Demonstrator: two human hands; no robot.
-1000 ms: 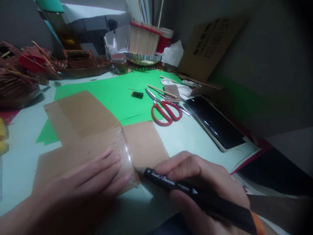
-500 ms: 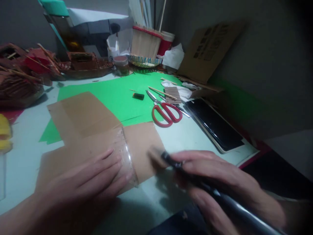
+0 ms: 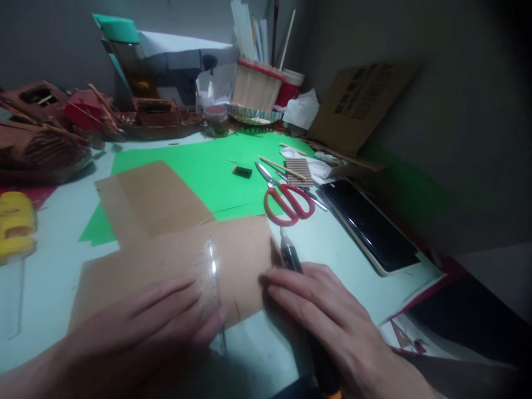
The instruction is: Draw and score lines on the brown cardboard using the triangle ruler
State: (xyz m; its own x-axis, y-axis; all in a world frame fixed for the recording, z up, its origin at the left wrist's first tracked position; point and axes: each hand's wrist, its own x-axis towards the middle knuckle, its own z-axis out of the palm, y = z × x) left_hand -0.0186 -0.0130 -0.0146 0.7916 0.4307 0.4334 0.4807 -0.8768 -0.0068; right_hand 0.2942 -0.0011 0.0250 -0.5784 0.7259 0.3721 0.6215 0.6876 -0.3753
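Note:
My left hand (image 3: 153, 313) lies flat, its fingers stretched over a clear plastic ruler (image 3: 213, 269) on a brown cardboard piece (image 3: 243, 249). A short dark line (image 3: 238, 309) shows on the cardboard, right of the ruler. At the cardboard's right edge, my right hand (image 3: 320, 310) is closed around a black pen-like tool, probably a marker (image 3: 291, 256), its tapered grey tip pointing away from me. The fingertips of that hand touch the cardboard edge. Red-handled scissors (image 3: 288, 205) lie just beyond the tip.
A green sheet (image 3: 187, 166) bears a black cap (image 3: 242, 172). At right sits a dark phone (image 3: 369, 224), with a cardboard flap (image 3: 357, 105) behind. Brown model boats (image 3: 153, 122) and a stick-built holder (image 3: 257, 83) line the back. Something yellow (image 3: 16, 224) is at left.
My right hand has swung left and down to the cardboard's right edge, the tool now pointing away from me. The ruler has slid slightly toward me under my left hand. The view shifted a little.

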